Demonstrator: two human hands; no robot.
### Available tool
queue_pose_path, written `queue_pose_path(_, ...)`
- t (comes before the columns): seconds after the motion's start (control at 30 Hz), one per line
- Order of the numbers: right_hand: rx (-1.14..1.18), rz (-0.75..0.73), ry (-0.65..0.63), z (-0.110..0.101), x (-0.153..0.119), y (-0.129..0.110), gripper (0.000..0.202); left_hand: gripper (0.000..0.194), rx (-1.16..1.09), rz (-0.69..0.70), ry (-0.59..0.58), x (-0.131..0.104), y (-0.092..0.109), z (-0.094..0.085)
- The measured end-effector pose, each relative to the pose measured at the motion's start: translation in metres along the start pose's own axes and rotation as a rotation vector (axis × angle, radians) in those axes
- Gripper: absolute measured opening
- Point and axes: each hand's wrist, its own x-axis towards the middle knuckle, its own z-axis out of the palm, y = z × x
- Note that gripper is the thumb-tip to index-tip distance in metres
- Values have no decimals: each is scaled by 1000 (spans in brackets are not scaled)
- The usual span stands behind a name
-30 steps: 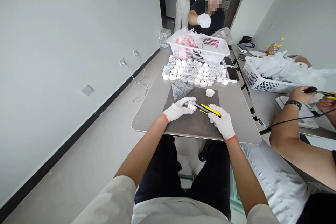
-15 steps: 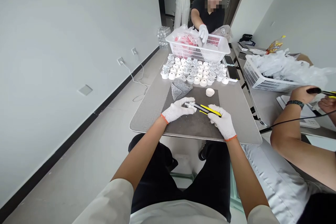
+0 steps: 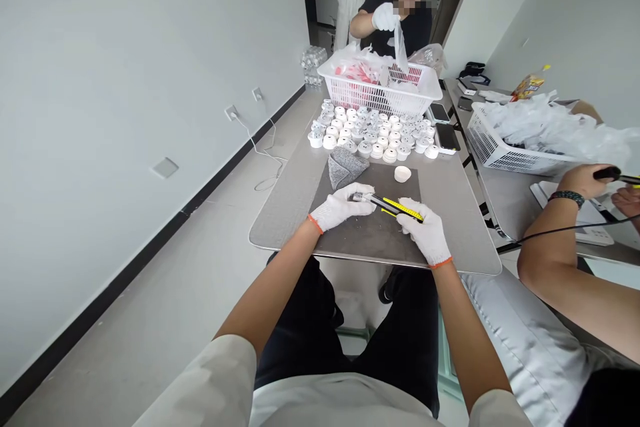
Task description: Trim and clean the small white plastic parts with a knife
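My right hand (image 3: 426,230), in a white knit glove with an orange cuff, grips the black and yellow utility knife (image 3: 397,208) over the dark mat (image 3: 370,237). The blade end points left, toward my gloved left hand (image 3: 343,207). Between the fingers of that hand is a small whitish piece (image 3: 363,197), close to or touching the blade; its shape is hard to make out. A round white cap (image 3: 402,174) rests on the mat's far right part. Behind my left hand lies a folded grey cloth (image 3: 345,168).
Rows of white round parts (image 3: 373,133) stand before a white basket (image 3: 377,95) holding plastic bags. Two phones (image 3: 447,137) lie to their right. Across the table sits a gloved person (image 3: 393,20). At right are another basket (image 3: 520,157) and a person's arms (image 3: 555,233).
The person opposite has raised a gloved hand out of the basket with a clear plastic bag. The view has shifted slightly. My hands and the knife hold nearly the same pose.
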Motion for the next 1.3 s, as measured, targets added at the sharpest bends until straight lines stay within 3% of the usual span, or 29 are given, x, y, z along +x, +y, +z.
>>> queue_pose_path(0.1, -14, -9, -13, 0, -2, -3, 54, 51, 11, -4, 3, -1, 3, 2)
queue_pose_path(0.23, -12, -15, 12, 0, -2, -2, 52, 62, 41, -9, 33, -1, 5, 1)
queue_pose_path(0.43, 3, -15, 33, -1, 0, 1, 52, 67, 40, -31, -15, 3, -3, -3)
queue_pose_path(0.53, -16, -27, -16, -1, -2, -1, 50, 69, -4, -9, -54, 4, -4, -4)
queue_pose_path(0.63, -14, -22, -9, -1, -2, -2, 51, 69, 26, 4, -30, 5, -6, -4)
queue_pose_path(0.97, 1, -11, -4, -3, 1, 0, 52, 43, -59, 7, -43, -1, 3, 4)
queue_pose_path(1.1, -9, 23, -60, -3, -1, -5, 53, 54, 41, -28, 5, -2, 8, 3)
queue_pose_path(1.3, 16, 33, -19, -2, 1, -4, 56, 65, 62, -77, -3, -1, 8, 0)
